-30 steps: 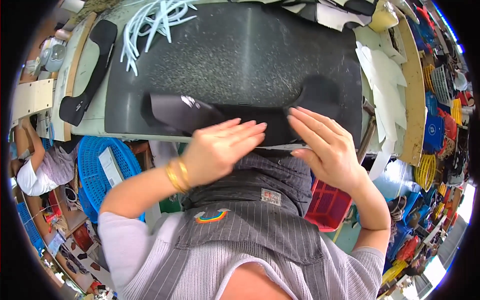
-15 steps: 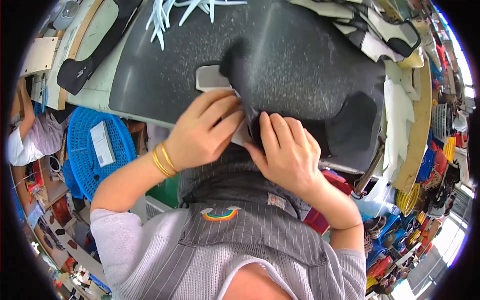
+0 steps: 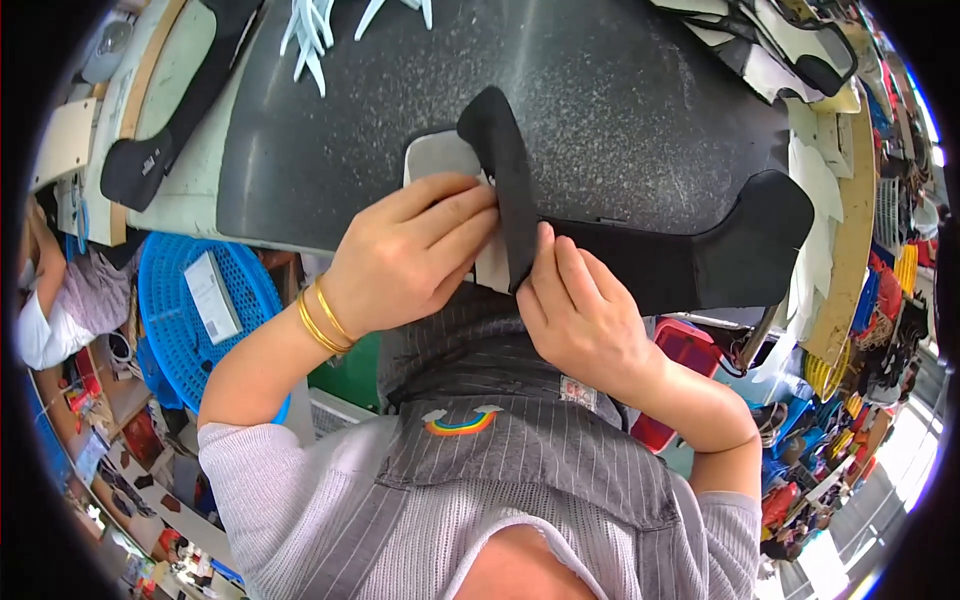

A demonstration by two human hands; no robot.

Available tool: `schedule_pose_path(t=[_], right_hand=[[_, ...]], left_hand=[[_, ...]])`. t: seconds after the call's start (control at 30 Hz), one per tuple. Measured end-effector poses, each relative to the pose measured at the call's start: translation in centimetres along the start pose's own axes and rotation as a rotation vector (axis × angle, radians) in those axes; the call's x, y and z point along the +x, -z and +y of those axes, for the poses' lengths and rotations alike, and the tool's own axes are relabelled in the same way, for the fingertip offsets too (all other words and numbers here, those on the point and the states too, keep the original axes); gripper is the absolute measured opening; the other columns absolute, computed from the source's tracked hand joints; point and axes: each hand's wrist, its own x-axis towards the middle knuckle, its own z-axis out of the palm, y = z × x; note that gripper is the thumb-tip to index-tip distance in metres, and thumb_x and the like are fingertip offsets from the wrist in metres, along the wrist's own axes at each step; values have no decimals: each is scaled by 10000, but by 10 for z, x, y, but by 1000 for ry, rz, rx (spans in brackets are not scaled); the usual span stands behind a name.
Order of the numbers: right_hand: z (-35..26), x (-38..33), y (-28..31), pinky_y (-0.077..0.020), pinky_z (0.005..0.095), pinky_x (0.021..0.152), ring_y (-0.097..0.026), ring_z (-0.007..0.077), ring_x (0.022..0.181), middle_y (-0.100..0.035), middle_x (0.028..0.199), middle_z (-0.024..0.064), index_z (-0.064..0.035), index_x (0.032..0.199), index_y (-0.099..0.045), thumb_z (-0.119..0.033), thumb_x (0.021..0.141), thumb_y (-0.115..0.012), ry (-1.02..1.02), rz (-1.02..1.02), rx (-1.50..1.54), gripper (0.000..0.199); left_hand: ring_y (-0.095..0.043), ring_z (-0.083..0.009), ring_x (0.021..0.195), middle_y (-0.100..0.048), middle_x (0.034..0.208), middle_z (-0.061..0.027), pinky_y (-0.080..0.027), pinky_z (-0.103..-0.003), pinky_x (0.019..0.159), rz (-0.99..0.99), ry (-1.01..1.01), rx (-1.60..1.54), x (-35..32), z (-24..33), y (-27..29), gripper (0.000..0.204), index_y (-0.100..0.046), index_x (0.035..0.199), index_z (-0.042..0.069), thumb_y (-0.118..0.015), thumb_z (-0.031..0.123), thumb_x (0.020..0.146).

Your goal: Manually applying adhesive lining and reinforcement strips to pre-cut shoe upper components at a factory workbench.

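Note:
A long black piece of shoe-upper material (image 3: 650, 265) lies along the near edge of the dark work surface (image 3: 360, 110). Its left part is folded up, so a black flap (image 3: 513, 170) stands between my hands, while the wide right end rests flat. Under the flap shows a light grey backing (image 3: 440, 157). My left hand (image 3: 400, 255), with two gold bangles at the wrist, has its fingers closed on the light edge beside the flap. On the other side, my right hand (image 3: 590, 315) pinches the black piece near the fold; its fingertips are partly hidden.
Pale blue strips (image 3: 307, 45) lie at the far left of the surface, with a similar black piece (image 3: 150, 160) beyond. Black-and-white cut pieces (image 3: 780, 50) are piled far right. A blue basket (image 3: 165, 300) stands below the left edge. Another person (image 3: 75, 290) is at far left.
The black piece has shifted right and its right end shows more fully. The folded flap stands more upright and is spread wider. My right hand has moved slightly right and down.

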Motion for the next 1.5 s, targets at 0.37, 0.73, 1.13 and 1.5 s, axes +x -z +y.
schedule_pose_path(t=[0.37,0.73,1.13,1.5], right_hand=[[-4,5,-13,-491,303,683,-506,234,780,-531,893,126,131,1052,-611,-82,748,-610,-304,71,263,371],[-8,15,-23,-465,260,649,-486,186,780,-472,831,83,177,1226,-528,-95,731,-599,-315,70,308,569],[-13,16,-30,-439,237,623,-498,133,801,-459,844,20,120,1279,-531,-285,663,-747,-178,5,108,768],[-11,16,-32,-403,253,587,-502,154,780,-623,1032,112,107,1109,-647,-149,741,-594,-164,57,119,452]], left_hand=[[-637,-242,1026,-677,1103,-99,-560,-348,824,18,-61,151,-6,0,-8,351,-702,995,-4,-706,41,647],[-629,-87,754,-665,844,-35,-509,-224,703,-120,1131,-1258,50,-27,40,439,-678,933,3,-551,421,972],[-539,-85,739,-629,830,-10,-458,-273,663,-246,1029,-1100,66,-25,36,234,-657,873,6,-702,236,890],[-611,-140,745,-668,809,-116,-500,-311,679,-684,878,-417,80,-29,32,306,-659,923,-58,-755,189,770]])
